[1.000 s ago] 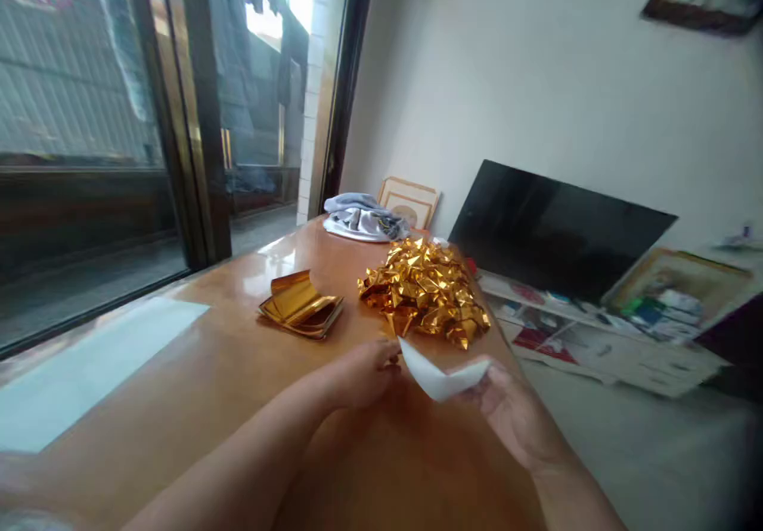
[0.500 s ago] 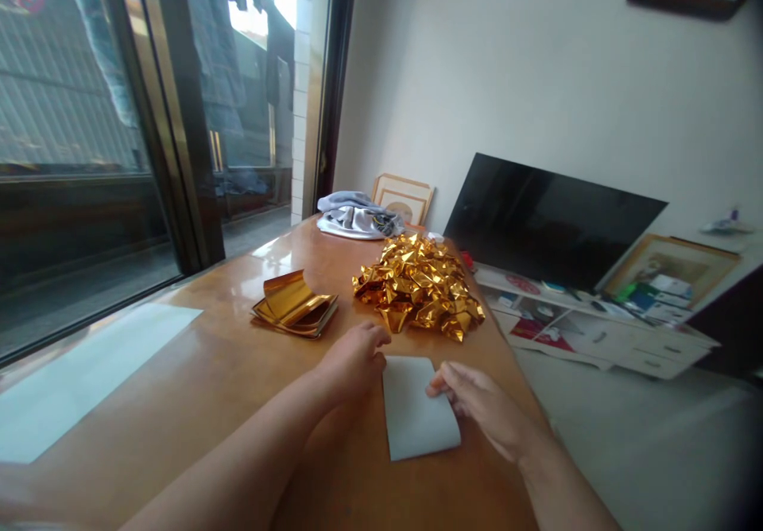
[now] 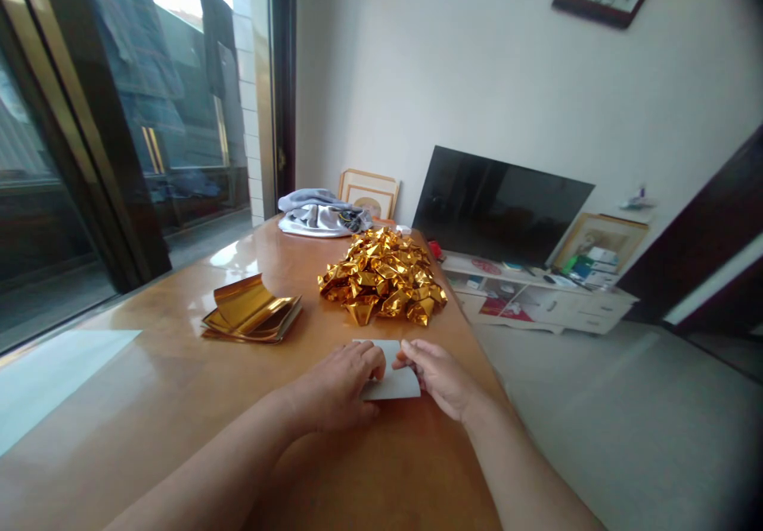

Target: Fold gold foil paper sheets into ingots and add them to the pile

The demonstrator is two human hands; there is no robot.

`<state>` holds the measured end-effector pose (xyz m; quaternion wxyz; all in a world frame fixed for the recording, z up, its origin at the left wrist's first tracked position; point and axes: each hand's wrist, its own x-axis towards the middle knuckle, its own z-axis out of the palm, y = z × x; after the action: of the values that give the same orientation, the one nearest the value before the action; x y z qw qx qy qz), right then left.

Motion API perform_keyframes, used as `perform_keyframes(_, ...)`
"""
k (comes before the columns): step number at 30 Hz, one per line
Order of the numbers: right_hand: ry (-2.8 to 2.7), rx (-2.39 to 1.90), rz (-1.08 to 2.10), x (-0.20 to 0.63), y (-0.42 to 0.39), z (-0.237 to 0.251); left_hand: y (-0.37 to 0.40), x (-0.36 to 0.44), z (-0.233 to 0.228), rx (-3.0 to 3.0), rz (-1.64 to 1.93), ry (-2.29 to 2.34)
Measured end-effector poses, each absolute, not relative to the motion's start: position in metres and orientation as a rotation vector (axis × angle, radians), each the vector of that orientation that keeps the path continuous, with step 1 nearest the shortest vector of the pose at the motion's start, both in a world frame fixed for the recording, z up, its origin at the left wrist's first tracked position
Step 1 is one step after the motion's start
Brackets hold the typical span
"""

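A small sheet of paper (image 3: 393, 380), white side up, lies on the brown wooden table (image 3: 149, 404) right in front of me. My left hand (image 3: 337, 388) presses down on its left part. My right hand (image 3: 438, 374) pinches its upper right edge with the fingertips. Just beyond the sheet sits a heap of folded gold foil pieces (image 3: 381, 284). A stack of flat gold foil sheets (image 3: 250, 318) with a curled top sheet lies to the left of the heap.
A bundle of grey cloth (image 3: 319, 217) rests at the table's far end by a framed picture (image 3: 368, 193). The table's right edge drops to a pale floor. A dark TV (image 3: 497, 205) leans over a low white cabinet (image 3: 536, 304). Glass doors stand at left.
The sheet went from held up in the air to lying flat on the table, and now looks shorter under both hands. My view has swung to the right.
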<state>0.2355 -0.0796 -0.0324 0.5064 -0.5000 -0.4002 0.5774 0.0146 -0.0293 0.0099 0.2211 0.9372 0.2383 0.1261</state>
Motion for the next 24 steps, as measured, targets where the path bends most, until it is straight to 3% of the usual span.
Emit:
perform_keyframes(13, -1.266, -1.408, 1.16, 0.24, -0.079, -0.029, -0.025, 0.023, -0.008, 2.47, 0.218, 0.653)
perform_keyframes(24, -1.584, -1.686, 0.564, 0.245, -0.084, -0.015, -0.028, 0.024, 0.005, 2.591, 0.234, 0.848)
